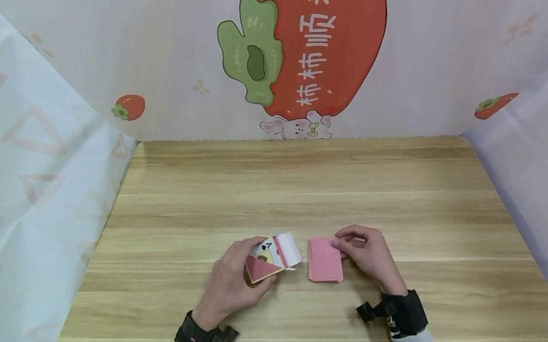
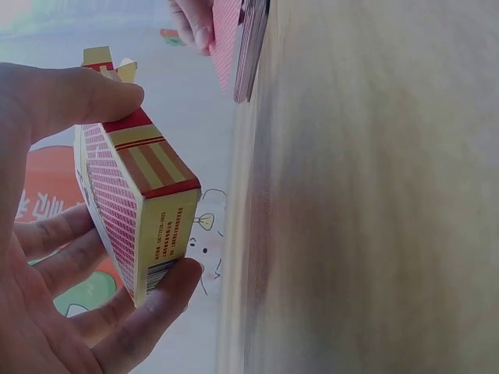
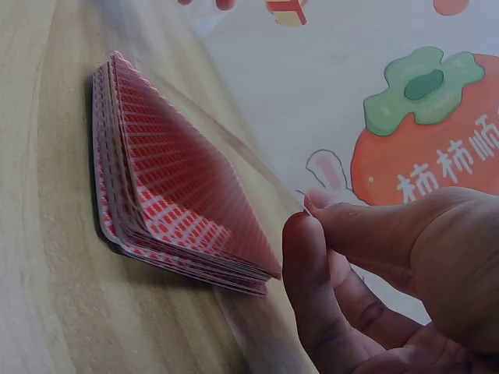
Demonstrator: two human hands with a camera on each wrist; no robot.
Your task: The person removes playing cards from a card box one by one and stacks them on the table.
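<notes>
My left hand [image 1: 231, 277] holds a red-and-white playing card box [image 1: 260, 269] off the table, thumb on one side and fingers on the other. The box's white flap [image 1: 289, 249] stands open towards the right, and an ace of spades shows on its front. To the right of the box lies a deck of playing cards [image 1: 325, 264] with red patterned backs up, its edges slightly uneven. At the deck's far right corner is my right hand [image 1: 370, 254]. Thumb and index fingertip meet there, pinching what appears to be a thin playing card, blurred and nearly edge-on in the right wrist view.
Both hands work over a light wood-grain table [image 1: 192, 196]. A white cloth with a large red persimmon print [image 1: 350, 46] hangs behind it. Pale cloth walls [image 1: 16, 168] border the left and right sides.
</notes>
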